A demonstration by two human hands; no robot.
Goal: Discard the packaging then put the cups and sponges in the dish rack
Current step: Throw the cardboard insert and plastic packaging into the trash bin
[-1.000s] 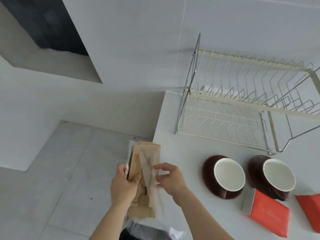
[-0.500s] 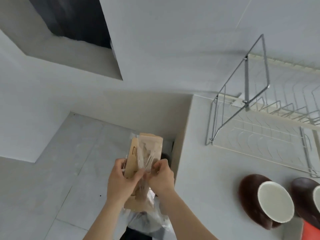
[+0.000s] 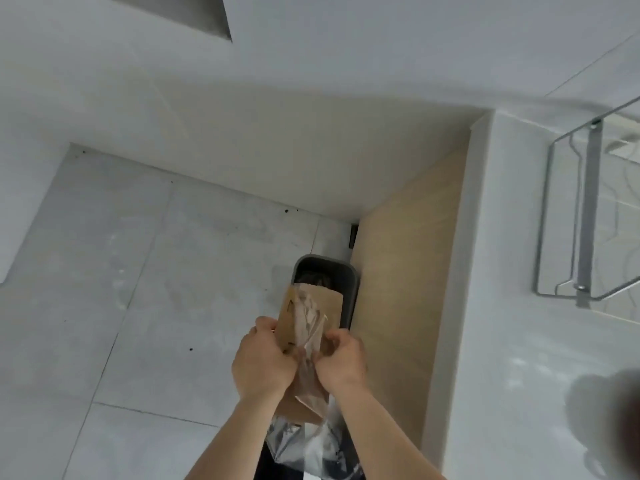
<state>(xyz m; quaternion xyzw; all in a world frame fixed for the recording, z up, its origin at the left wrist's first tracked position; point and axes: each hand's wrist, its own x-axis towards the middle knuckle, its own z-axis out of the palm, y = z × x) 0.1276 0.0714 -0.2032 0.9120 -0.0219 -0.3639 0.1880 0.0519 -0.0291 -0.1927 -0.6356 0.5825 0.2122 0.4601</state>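
I grip the cardboard packaging (image 3: 313,317) and its clear plastic wrap (image 3: 310,358) with my left hand (image 3: 263,362) and right hand (image 3: 341,362), both clenched on it, above a dark bin (image 3: 351,289) on the grey tiled floor (image 3: 156,271). Its print is unreadable. The dish rack (image 3: 585,216) stands on the white counter (image 3: 512,306).
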